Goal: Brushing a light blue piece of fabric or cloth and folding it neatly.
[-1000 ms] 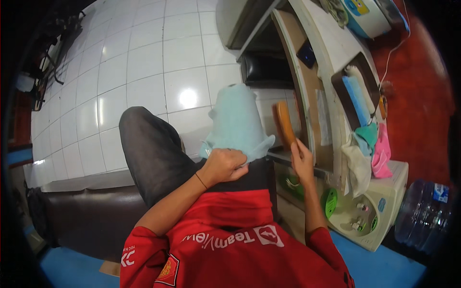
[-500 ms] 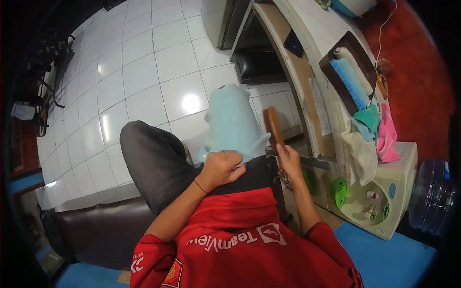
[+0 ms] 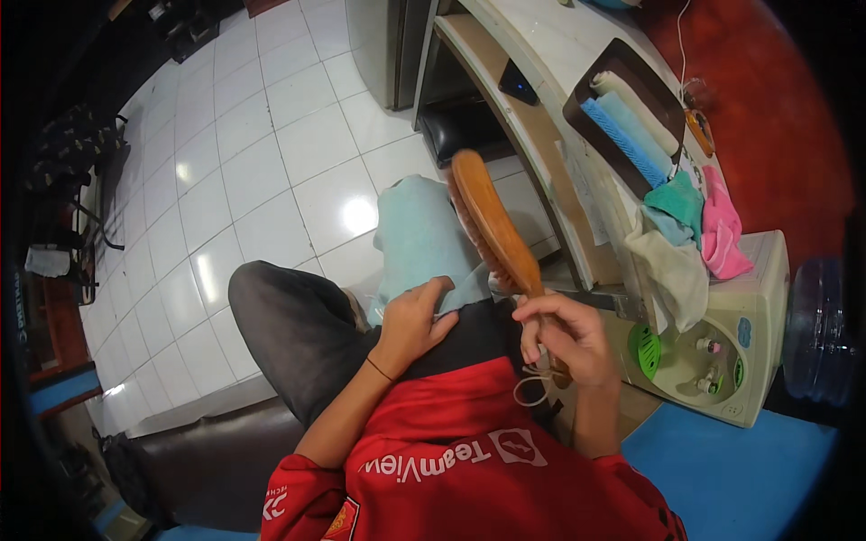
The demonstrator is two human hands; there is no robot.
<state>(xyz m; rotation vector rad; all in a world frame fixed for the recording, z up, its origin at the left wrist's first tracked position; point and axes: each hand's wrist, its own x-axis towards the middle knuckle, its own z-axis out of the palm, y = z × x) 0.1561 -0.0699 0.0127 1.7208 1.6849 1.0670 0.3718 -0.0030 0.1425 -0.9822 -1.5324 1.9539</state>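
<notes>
A pale blue-green cloth [image 3: 417,230] is draped over my right thigh and knee. My left hand [image 3: 415,323] presses on its near edge, fingers bent over the fabric. In my right hand [image 3: 568,335] is a wooden brush [image 3: 496,215] with a long handle, gripped with the fingers wrapped round it. Its rounded head points up and away, to the right of the cloth, with the bristles facing left toward it. A cord loop hangs from the handle's end.
A dark tray [image 3: 622,117] with rolled cloths stands on the white counter [image 3: 541,54] at the right. Loose green, pink and cream cloths [image 3: 672,279] hang at its end. Below is a water dispenser [image 3: 695,361] with a large bottle [image 3: 823,334]. A dark bench [image 3: 216,442] lies behind me.
The brush has come up and nearer, larger in view, its side now turned toward me. My right hand has lifted with it. My left hand stays on the cloth.
</notes>
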